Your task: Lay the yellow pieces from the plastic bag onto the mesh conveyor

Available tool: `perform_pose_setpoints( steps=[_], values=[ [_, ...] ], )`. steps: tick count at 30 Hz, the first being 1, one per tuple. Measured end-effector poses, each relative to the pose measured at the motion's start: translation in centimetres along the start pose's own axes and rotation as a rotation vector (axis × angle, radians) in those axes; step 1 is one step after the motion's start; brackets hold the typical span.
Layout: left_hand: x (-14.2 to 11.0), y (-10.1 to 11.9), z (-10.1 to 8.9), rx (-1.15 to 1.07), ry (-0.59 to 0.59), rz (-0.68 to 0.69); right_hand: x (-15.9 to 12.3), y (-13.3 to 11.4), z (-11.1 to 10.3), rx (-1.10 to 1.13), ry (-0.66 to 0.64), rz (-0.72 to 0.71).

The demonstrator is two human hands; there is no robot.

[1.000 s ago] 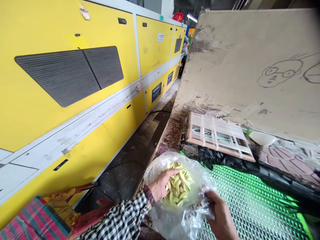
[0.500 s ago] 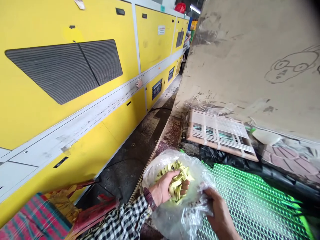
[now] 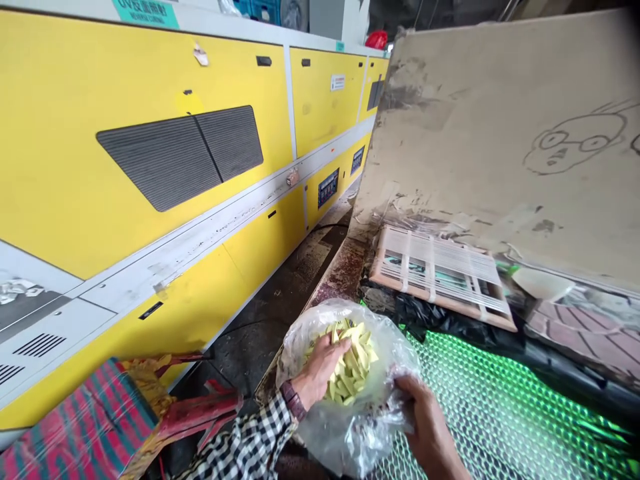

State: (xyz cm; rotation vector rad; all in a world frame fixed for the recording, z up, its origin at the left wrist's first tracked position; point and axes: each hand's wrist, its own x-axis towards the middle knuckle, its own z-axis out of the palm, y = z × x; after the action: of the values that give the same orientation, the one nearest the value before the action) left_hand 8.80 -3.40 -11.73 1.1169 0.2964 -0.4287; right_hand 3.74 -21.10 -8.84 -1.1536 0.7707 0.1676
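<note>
The left hand has loosened off its clump and slid leftward, fingers now extended on the pale yellow pieces, heaped inside the clear plastic bag! The right hand pinches the bag's edge, beside shiny green sheeting; beyond, a strand-wound frame.

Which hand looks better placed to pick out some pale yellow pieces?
Probably the left hand: it is at the mouth of the clear plastic bag, against the pale yellow pieces. The right hand grips the bag's side, apart from them.
</note>
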Motion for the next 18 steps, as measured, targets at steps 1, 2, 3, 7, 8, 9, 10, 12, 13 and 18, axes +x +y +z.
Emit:
perform_pose_setpoints(
  steps=[1, 2, 3, 7, 8, 9, 10, 12, 13, 18],
  values=[
    [0.0, 0.0, 0.0, 0.01, 0.009, 0.032, -0.2, -0.2, -0.1, -0.005, -0.017, -0.003],
    [0.1, 0.0, 0.0, 0.015, 0.019, 0.049, -0.4, -0.4, -0.2, -0.008, -0.032, -0.004],
    [0.1, 0.0, 0.1, 0.024, 0.033, 0.051, -0.6, -0.5, -0.3, -0.009, -0.047, -0.004],
    [-0.2, 0.2, 0.6, 0.076, 0.094, 0.099, -0.5, -0.4, -1.4, -0.019, -0.082, -0.014],
    [-0.3, 0.3, 0.8, 0.078, 0.104, 0.125, -0.4, -0.2, -1.7, -0.021, -0.09, -0.017],
    [-0.5, 0.4, 1.0, 0.072, 0.112, 0.154, -0.3, -0.1, -1.9, -0.022, -0.101, -0.02],
    [-0.6, 0.6, 1.2, 0.061, 0.118, 0.177, -0.2, 0.1, -2.2, -0.022, -0.113, -0.021],
    [-1.0, 1.0, 1.6, 0.034, 0.115, 0.198, -0.1, 0.2, -2.7, -0.031, -0.138, -0.022],
    [-1.2, 1.2, 1.8, 0.015, 0.098, 0.191, 0.0, 0.3, -2.9, -0.045, -0.154, -0.026],
    [-4.0, 1.9, 3.2, -0.034, -0.066, -0.01, -0.1, -0.3, -4.8, -0.253, -0.164, -0.232]
  ],
)
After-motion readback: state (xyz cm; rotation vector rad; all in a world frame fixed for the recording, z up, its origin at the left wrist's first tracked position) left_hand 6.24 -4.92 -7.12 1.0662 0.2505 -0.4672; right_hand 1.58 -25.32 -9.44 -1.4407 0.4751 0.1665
